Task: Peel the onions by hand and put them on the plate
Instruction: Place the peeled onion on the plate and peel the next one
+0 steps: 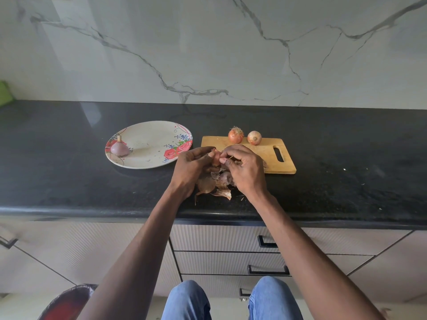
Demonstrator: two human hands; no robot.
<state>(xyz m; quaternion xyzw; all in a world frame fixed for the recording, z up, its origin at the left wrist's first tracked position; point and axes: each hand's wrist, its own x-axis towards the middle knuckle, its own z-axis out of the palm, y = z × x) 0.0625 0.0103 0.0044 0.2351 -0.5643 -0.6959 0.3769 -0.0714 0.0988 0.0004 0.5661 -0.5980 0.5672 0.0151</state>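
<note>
Black speckled stone makes up the countertop (69, 181), backed by a white marble-veined wall. Over its middle, the left hand (193, 168) curls round a small onion (216, 159), of which only a pinkish strip shows between the two hands. The right hand (245, 168) meets it from the other side, thumb and fingertips (223, 160) bunched tight and pinching at the onion's skin. Directly beneath the hands lies a heap of brown papery peels (216, 189) on the counter. To the left sits a floral plate (150, 135) with one peeled purple onion (119, 147) near its left rim. Behind the right hand lies a wooden cutting board (275, 165), and two unpeeled onions (236, 135) rest side by side on its far edge, just apart from each other.
</note>
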